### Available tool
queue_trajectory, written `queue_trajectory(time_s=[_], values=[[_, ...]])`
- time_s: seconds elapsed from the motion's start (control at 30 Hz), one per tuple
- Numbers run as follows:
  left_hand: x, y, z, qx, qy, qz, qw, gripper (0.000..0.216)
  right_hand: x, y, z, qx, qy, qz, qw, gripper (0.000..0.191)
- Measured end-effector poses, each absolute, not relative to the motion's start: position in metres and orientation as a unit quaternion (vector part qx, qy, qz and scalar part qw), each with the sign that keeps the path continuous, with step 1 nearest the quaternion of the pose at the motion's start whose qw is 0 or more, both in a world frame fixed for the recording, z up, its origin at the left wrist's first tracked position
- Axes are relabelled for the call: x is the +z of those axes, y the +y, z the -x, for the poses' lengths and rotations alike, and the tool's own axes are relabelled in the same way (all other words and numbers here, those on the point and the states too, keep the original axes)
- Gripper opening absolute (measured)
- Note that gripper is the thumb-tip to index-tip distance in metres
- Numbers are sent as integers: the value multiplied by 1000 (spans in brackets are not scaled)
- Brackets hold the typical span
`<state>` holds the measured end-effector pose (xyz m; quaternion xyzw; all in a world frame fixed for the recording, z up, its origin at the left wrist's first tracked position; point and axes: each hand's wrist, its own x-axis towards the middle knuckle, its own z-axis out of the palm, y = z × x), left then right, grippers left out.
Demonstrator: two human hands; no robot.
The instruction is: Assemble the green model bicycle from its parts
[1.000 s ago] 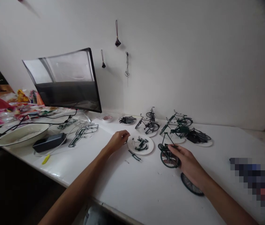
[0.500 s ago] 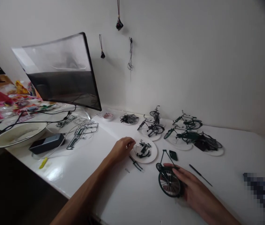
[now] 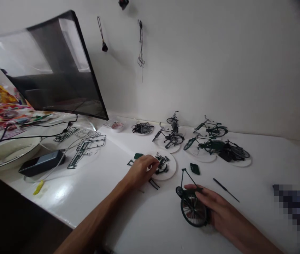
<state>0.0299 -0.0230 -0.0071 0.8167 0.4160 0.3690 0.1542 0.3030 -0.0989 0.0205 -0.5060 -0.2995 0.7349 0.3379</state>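
Note:
My right hand (image 3: 216, 206) grips a partly built model bicycle (image 3: 193, 204), dark green, with one spoked wheel and a bare triangular frame sticking up. Its fingers are closed around the wheel end. My left hand (image 3: 142, 170) reaches over a round white plate (image 3: 172, 172) that holds small dark bicycle parts (image 3: 162, 164). The thumb and fingertips are pinched together at those parts; whatever is between them is hidden. A dark fork-shaped part (image 3: 154, 184) lies just below this hand, partly covered. Green flat pieces (image 3: 138, 155) and a small dark green box (image 3: 194, 168) rest on the table nearby.
Several model bicycles (image 3: 171, 137) stand on white plates along the wall. A thin screwdriver (image 3: 225, 189) lies right of my right hand. Left are plastic part frames (image 3: 86, 148), a dark box-shaped device (image 3: 42, 162), an enamel basin (image 3: 9, 153) and a large monitor (image 3: 51, 70).
My left hand has moved right, from the plate's left edge to the parts on it, uncovering green pieces behind it. My right hand still holds the bicycle. The camera view has shifted slightly.

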Motion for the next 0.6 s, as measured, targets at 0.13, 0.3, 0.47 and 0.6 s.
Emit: queue_trajectory(time_s=[0.13,0.3,0.47,0.6], values=[[-10,-24,-36,367,400,-823,166,17,17,-97,-301,733,-300,512,332,43],[-11,-26,-37,369,392,-825,174,16,18,-97,-302,729,-336,501,323,49],[-10,-25,-34,374,422,-810,158,19,21,-99,-303,692,-405,500,327,48],[-9,-27,-33,374,435,-809,130,20,21,-99,-303,674,-448,507,297,47]])
